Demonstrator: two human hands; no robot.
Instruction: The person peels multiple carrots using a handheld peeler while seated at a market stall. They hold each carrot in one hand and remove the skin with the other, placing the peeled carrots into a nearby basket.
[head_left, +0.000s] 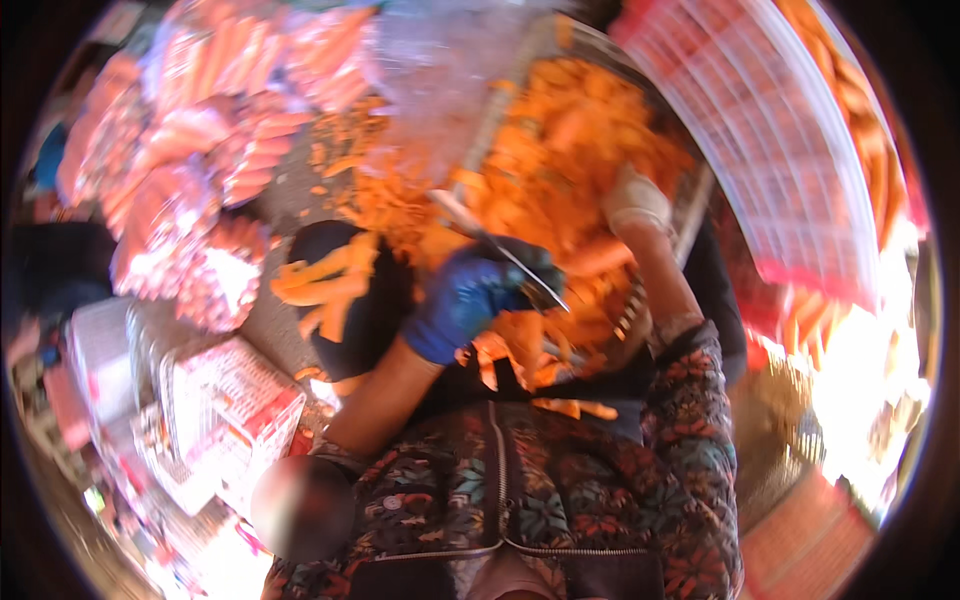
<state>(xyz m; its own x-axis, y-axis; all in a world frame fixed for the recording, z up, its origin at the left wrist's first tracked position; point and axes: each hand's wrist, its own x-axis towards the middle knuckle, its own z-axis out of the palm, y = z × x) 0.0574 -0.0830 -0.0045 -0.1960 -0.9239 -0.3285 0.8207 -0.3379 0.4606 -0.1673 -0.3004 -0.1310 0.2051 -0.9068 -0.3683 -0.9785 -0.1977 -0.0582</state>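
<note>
My left hand (480, 292), in a blue glove, is closed around a long, thin knife-like tool (459, 211). One end points up and left; a thin bright edge reaches down and right across the glove. Motion blur hides its exact kind. My right hand (637, 199), in a pale glove, reaches into a heap of orange peelings and pieces (555, 150), apparently carrot. Its fingertips are hidden, so what it touches cannot be told. A whole carrot-like piece (596, 256) lies between the hands. More orange strips (337, 277) rest over the dark-clothed left knee.
Clear plastic bags of carrots (180, 165) are piled at the upper left. A red and white plastic mesh crate (757, 135) stands at the upper right, with carrots (862, 127) beyond it. Printed cartons or packs (232, 405) stand at the lower left. A pale rim (499, 112) borders the heap.
</note>
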